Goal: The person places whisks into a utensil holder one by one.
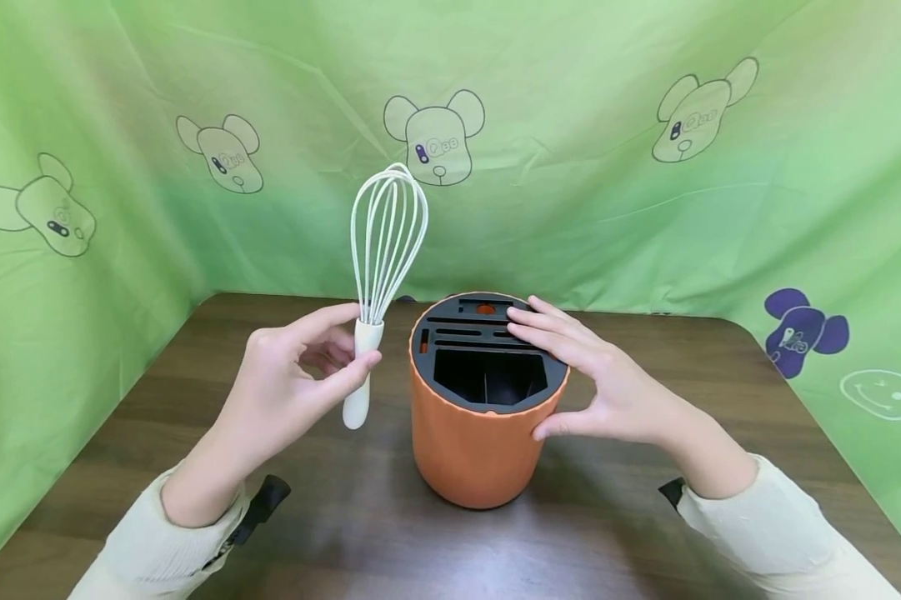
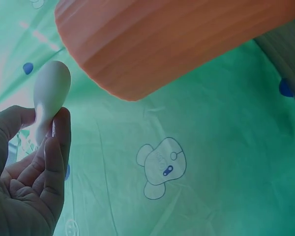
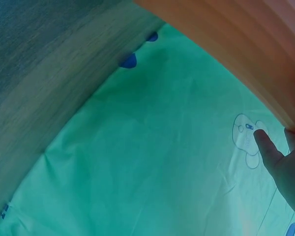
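Note:
Upright in my left hand [image 1: 292,367] is a white whisk [image 1: 390,242], its wire loops pointing up. Thumb and fingers pinch the upper part of its handle; the left wrist view shows the rounded handle end [image 2: 52,88] close by. Right of the whisk, and apart from it, an orange utensil holder [image 1: 480,450] stands on the table. Its black slotted lid [image 1: 488,402] has narrow slots and a wide divided opening. My right hand [image 1: 608,375] rests at the holder's right side, fairly straight fingers over the lid and thumb by the outer wall.
The dark wooden table [image 1: 330,517] has rounded far corners. Behind it and along the sides hangs a green cloth [image 1: 555,208] printed with bear heads. A dark strap [image 1: 262,504] sits at the left sleeve.

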Tool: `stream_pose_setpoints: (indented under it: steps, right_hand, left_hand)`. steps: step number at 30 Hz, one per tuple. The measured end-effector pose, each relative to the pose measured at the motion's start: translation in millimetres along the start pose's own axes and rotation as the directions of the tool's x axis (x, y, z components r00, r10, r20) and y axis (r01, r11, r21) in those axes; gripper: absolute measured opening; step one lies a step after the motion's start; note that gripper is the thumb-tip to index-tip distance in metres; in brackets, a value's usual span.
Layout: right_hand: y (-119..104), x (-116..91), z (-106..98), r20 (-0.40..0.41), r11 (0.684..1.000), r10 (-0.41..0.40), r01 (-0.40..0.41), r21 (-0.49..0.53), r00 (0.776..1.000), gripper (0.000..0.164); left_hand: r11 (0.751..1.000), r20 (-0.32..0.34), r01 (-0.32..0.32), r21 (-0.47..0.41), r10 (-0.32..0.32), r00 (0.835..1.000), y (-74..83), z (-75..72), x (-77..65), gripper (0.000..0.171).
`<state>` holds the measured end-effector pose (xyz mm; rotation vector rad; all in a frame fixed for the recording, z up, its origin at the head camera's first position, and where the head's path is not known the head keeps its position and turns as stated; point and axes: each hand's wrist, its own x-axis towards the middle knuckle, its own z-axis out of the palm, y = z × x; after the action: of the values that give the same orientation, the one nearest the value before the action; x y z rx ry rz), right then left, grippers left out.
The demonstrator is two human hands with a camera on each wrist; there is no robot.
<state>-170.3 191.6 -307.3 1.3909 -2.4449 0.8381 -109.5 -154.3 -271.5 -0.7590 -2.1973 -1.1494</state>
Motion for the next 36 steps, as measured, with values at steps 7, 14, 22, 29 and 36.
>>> stream_pose_setpoints:
  steps: [7, 14, 22, 29, 36]
  right_hand:
    - [0.6, 1.4, 0.6, -0.003, 1.0, -0.008, 0.008, -0.001, 1.0, 0.103]
    - [1.5, 1.1, 0.8, -0.009, 1.0, -0.016, 0.016, -0.001, 1.0, 0.103]
    - [-0.1, -0.2, 0.8, -0.001, 1.0, 0.009, -0.009, 0.011, 1.0, 0.103]
    - [0.9, -1.8, 1.6, -0.013, 1.0, -0.004, 0.004, 0.007, 1.0, 0.102]
    - [1.3, -1.0, 1.6, -0.004, 1.0, -0.003, 0.003, 0.0, 1.0, 0.102]
  left_hand:
    - [0.999, -0.072, -0.034, -0.027, 0.032, 0.997, 2.4, 0.3, 7.9, 0.035]
    - [0.994, -0.104, -0.023, -0.109, 0.012, 0.995, 7.3, 5.1, 13.8, 0.036]
    - [0.986, -0.155, -0.038, -0.16, 0.013, 0.988, 10.1, 13.9, 20.7, 0.039]
    - [0.979, -0.159, 0.005, -0.204, -0.038, 0.987, 9.4, 23.9, 25.3, 0.04]
    - [0.965, -0.192, -0.018, -0.262, -0.034, 0.981, 8.7, 34.7, 29.6, 0.042]
